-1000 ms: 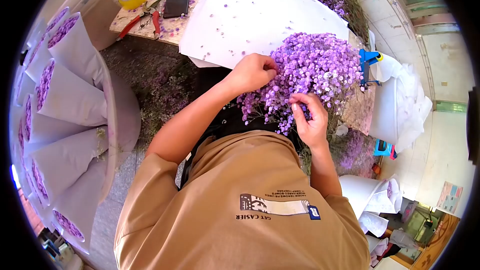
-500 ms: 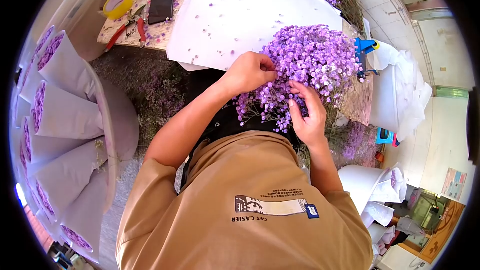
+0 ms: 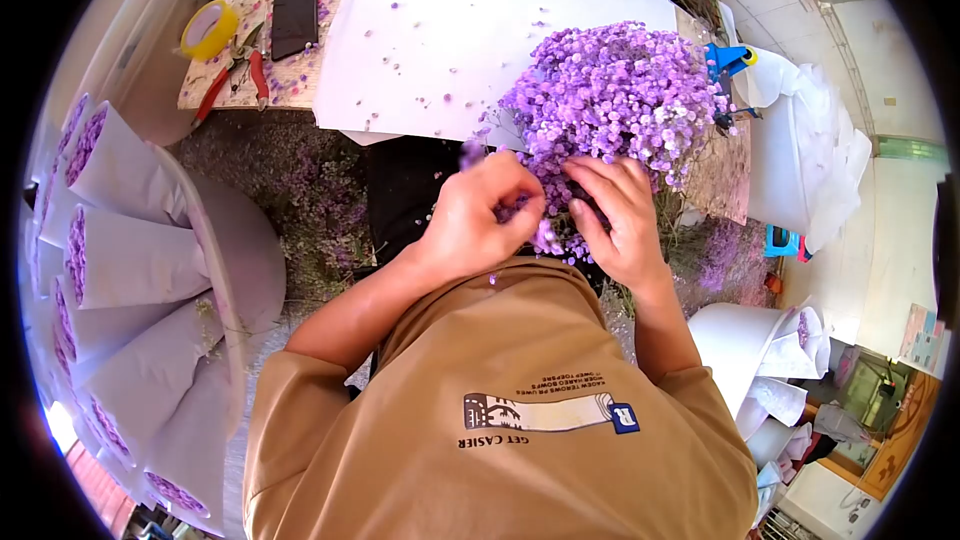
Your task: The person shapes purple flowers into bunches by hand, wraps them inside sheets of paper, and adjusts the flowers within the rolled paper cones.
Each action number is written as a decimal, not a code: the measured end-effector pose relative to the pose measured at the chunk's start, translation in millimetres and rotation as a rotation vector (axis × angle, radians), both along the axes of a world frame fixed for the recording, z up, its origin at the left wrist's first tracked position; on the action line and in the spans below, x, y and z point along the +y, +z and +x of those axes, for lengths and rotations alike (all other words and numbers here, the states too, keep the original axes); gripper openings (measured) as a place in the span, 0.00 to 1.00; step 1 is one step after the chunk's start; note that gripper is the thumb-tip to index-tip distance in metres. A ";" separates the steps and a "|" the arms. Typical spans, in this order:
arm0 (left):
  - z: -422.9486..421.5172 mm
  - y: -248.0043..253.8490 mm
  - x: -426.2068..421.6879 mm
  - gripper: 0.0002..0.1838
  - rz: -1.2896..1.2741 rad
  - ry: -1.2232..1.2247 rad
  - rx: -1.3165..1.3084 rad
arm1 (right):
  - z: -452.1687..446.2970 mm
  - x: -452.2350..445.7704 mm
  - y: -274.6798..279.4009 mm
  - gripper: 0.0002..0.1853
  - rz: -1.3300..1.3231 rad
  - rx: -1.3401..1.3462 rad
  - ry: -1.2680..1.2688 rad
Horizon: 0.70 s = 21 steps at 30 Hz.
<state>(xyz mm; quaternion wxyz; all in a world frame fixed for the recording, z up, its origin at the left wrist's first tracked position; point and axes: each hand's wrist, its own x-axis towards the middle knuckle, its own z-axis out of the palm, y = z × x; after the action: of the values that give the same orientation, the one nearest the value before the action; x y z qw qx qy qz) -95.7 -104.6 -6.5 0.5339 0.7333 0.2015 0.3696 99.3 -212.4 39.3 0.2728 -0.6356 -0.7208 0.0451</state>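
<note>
A large bunch of small purple flowers (image 3: 620, 85) leans over the near edge of the table, its lower sprigs hanging close to the brown shirt. My left hand (image 3: 485, 208) is closed beside the bunch's left side, with purple blossoms showing in its curled fingers and a blurred sprig above the knuckles. My right hand (image 3: 622, 218) is at the lower front of the bunch, fingers and thumb curled around some of its flowers. White paper sheets (image 3: 430, 30) lie behind, dotted with loose blossoms.
On the table's left are a black phone (image 3: 295, 16), red-handled pruners (image 3: 238, 70) and yellow tape (image 3: 209, 30). A tub (image 3: 235, 240) of paper-wrapped bunches stands left. A blue tool (image 3: 722, 60) sits right, near a white bin (image 3: 775, 175).
My left hand has pulled back toward the shirt, bringing blossoms with it. My right hand has stayed at the bunch's lower front. The whole view has shifted slightly.
</note>
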 end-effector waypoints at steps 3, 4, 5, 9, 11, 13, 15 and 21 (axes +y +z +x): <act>0.8 -15.5 20.9 0.04 -0.561 -0.034 -0.143 | -0.4 1.3 -3.3 0.18 0.022 -0.025 -0.004; -3.7 -8.4 38.3 0.08 -0.922 -0.137 -0.197 | -0.9 1.6 -3.4 0.17 0.019 -0.022 -0.011; -1.5 0.4 48.7 0.10 -1.009 -0.153 -0.262 | -2.0 2.3 -3.9 0.17 0.016 -0.018 -0.015; 13.7 0.0 74.1 0.10 -0.943 -0.205 -0.130 | 0.2 3.2 -6.2 0.15 0.028 0.013 -0.019; 28.7 1.6 75.2 0.12 -0.570 -0.134 0.159 | 0.2 3.1 -4.8 0.15 0.029 0.016 -0.015; 41.4 -7.6 74.2 0.12 -0.447 -0.101 0.098 | 1.6 2.7 -4.7 0.15 0.024 0.017 -0.005; 44.9 -8.2 71.1 0.11 -0.337 -0.137 0.310 | 1.4 2.9 -3.9 0.14 0.030 0.019 -0.005; 40.1 -18.3 62.8 0.06 -0.553 -0.096 0.029 | 5.3 0.9 -7.8 0.13 0.068 0.076 -0.023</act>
<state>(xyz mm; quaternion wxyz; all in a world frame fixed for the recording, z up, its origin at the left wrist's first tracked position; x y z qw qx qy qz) -55.6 -41.9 -24.8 0.7278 0.5737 0.2671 0.2644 104.7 -211.5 31.4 0.3221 -0.6319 -0.7037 0.0415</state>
